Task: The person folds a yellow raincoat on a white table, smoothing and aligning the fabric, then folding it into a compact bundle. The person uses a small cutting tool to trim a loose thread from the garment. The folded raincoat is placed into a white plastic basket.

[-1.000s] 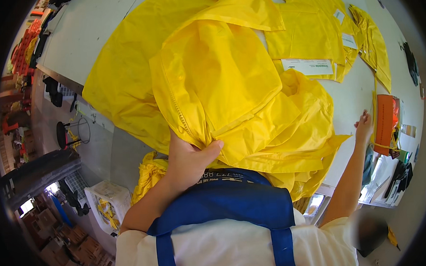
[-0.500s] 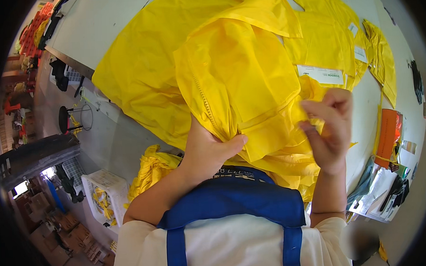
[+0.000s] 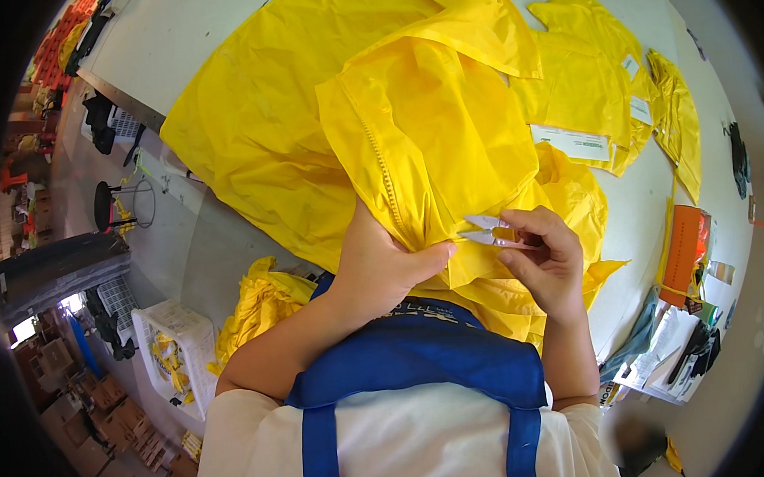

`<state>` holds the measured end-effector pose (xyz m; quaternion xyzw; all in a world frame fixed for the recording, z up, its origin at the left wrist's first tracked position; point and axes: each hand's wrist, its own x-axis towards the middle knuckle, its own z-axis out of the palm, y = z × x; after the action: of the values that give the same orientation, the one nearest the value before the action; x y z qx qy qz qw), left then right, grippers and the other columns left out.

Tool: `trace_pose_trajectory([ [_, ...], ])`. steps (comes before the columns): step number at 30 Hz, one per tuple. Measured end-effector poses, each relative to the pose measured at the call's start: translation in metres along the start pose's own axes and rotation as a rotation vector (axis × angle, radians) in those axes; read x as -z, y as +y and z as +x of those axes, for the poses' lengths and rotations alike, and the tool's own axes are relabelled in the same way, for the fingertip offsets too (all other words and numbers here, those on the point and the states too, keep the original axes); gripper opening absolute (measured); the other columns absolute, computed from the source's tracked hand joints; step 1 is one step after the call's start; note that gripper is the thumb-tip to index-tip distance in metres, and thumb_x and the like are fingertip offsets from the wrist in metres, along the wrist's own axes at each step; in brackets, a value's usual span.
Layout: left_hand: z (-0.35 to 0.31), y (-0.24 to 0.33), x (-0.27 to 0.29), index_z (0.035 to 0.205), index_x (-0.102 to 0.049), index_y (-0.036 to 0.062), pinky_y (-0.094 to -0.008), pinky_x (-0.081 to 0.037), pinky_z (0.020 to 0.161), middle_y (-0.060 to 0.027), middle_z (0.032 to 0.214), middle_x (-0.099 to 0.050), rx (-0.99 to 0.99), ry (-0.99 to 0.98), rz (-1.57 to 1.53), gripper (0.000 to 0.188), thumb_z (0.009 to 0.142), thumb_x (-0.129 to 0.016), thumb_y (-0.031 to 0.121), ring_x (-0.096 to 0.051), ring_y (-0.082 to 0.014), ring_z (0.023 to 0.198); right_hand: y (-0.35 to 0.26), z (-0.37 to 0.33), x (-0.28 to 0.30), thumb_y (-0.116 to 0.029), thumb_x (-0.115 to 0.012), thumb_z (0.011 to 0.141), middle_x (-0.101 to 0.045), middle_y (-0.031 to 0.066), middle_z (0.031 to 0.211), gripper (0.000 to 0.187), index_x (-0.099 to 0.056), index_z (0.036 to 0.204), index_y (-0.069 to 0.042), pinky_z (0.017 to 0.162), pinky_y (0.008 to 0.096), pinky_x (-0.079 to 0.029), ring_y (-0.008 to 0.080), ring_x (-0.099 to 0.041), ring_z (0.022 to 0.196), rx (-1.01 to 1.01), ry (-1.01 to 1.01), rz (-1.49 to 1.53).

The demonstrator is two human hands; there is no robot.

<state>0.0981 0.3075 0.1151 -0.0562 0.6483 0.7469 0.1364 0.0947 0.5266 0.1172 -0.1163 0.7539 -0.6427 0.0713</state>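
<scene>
My left hand (image 3: 383, 260) is closed on the gathered edge of a yellow waterproof-looking garment (image 3: 461, 107), thumb on top, close to the lower end of a zipper (image 3: 382, 170). Between the fingers and thumb of my right hand (image 3: 552, 261) is a pair of thread snips (image 3: 497, 231). Their blades are apart and point left, with the tips close to the fabric beside my left thumb. Whether the blades touch the cloth or a thread, I cannot tell. The rest of the garment spreads over the white table (image 3: 190, 46).
Folded yellow garments with white labels (image 3: 578, 142) lie at the far right. An orange box (image 3: 685, 246) stands at the right edge near papers and dark items. On the left are a white plastic basket (image 3: 201, 357), a bundled yellow cloth (image 3: 261, 308) and a stool (image 3: 105, 205).
My right hand has moved left and slightly down, toward my left thumb. The snips, not discernible before, now show in it. My left hand keeps its hold, shifted slightly right.
</scene>
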Motion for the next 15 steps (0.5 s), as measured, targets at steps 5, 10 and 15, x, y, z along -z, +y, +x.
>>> trace_pose_trajectory([
  [5, 0.001, 0.001, -0.001, 0.127, -0.037, -0.0003, -0.0320, -0.045, 0.094, -0.0106, 0.118, -0.055, -0.005, -0.010, -0.059, 0.062, 0.072, -0.064, -0.010, -0.056, -0.0170, 0.107, -0.012, 0.008, 0.010, -0.002, -0.076, 0.070, -0.061, 0.0047, 0.078, 0.034, -0.067, 0.104, -0.003, 0.054, 0.0231, -0.041, 0.0101, -0.053, 0.063, 0.059, -0.067, -0.110],
  [10, 0.002, 0.004, -0.003, 0.128, -0.036, -0.0006, -0.0323, -0.044, 0.095, -0.0111, 0.120, -0.054, -0.020, -0.035, -0.123, 0.063, 0.072, -0.063, -0.010, -0.055, -0.0176, 0.108, -0.006, 0.019, 0.005, -0.005, -0.076, 0.071, -0.062, 0.0056, 0.075, 0.030, -0.068, 0.100, -0.002, 0.054, 0.0223, -0.041, 0.0125, -0.053, 0.061, 0.092, -0.143, -0.107],
  [15, 0.000, 0.001, -0.002, 0.130, -0.033, -0.0001, -0.0334, -0.044, 0.096, -0.0115, 0.123, -0.052, -0.028, -0.027, -0.078, 0.066, 0.073, -0.064, -0.010, -0.054, -0.0189, 0.111, 0.000, 0.019, 0.008, -0.010, -0.075, 0.072, -0.063, 0.0058, 0.079, 0.028, -0.068, 0.098, -0.001, 0.060, 0.0211, -0.042, 0.0121, -0.056, 0.068, 0.103, -0.138, -0.113],
])
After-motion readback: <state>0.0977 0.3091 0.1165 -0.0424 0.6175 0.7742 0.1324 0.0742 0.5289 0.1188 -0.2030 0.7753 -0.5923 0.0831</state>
